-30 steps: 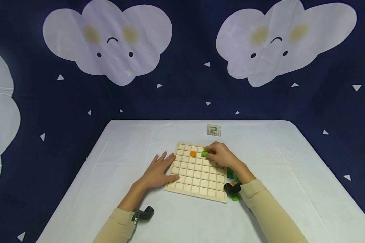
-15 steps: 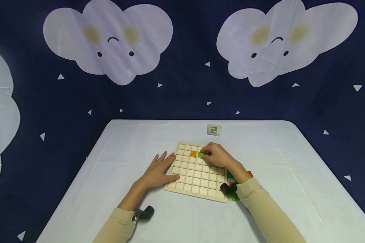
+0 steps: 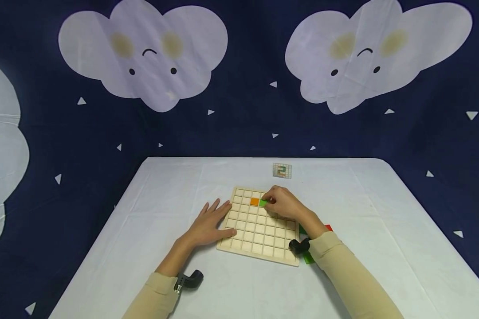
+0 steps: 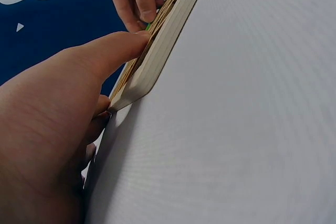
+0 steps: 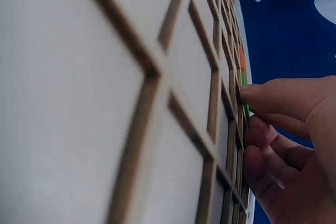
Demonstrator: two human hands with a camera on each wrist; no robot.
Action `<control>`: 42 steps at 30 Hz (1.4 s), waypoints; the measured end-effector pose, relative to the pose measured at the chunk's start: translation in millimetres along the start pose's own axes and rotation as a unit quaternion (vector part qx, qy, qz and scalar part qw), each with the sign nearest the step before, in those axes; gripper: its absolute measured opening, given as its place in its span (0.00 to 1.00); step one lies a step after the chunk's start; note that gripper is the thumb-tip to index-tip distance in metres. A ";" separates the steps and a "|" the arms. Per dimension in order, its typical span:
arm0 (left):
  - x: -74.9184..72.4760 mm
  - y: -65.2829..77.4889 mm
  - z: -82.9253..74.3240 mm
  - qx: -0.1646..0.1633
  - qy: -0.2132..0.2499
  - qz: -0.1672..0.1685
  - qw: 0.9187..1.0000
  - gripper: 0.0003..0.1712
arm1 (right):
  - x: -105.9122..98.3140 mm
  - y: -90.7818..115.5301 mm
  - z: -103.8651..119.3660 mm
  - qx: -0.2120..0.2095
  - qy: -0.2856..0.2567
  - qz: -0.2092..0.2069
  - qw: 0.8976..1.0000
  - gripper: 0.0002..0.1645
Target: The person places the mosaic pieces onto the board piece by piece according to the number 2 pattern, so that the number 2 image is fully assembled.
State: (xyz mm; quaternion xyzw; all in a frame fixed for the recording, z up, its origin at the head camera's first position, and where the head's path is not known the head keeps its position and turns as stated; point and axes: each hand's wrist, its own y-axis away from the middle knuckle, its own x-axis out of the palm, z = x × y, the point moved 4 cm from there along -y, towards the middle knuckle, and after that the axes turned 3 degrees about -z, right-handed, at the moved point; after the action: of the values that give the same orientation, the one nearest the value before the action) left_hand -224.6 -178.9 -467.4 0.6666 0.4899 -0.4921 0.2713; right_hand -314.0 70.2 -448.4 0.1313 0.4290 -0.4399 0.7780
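Observation:
A light wooden board [image 3: 259, 250] with a grid of square recesses lies on the white table. One orange square tile [image 3: 254, 201] sits in a cell near its far edge. My right hand [image 3: 286, 204] pinches a green square tile [image 3: 263, 203] at the cell just right of the orange one; fingertips cover part of the green tile. In the right wrist view that green tile [image 5: 244, 78] is down at the grid between thumb and fingers. With fingers spread, my left hand [image 3: 207, 226] rests along the board's left edge, its thumb [image 4: 128, 43] over the rim.
Beyond the board lies a small gridded card [image 3: 281, 170] with a coloured pattern. Loose tiles lie at the board's right side, partly under the right forearm: a red tile [image 3: 329, 227] and a green tile [image 3: 309, 258] show. A dark blue cloud-patterned cloth hangs behind.
My right hand has moved slightly left, bringing the green tile into the cell beside the orange one; over the last half second it hardly moves. My left hand has stayed put.

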 end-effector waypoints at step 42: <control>-1.3 -0.4 -2.4 -0.009 0.005 0.007 1.000 0.53 | -51.9 69.7 -42.4 0.028 -0.005 -0.038 0.999 0.12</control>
State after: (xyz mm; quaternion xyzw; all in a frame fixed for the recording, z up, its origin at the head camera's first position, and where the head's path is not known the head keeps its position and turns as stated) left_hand -224.1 -177.2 -465.2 0.6697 0.4908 -0.4827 0.2785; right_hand -294.5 164.9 -445.2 0.1342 0.4172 -0.4817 0.7588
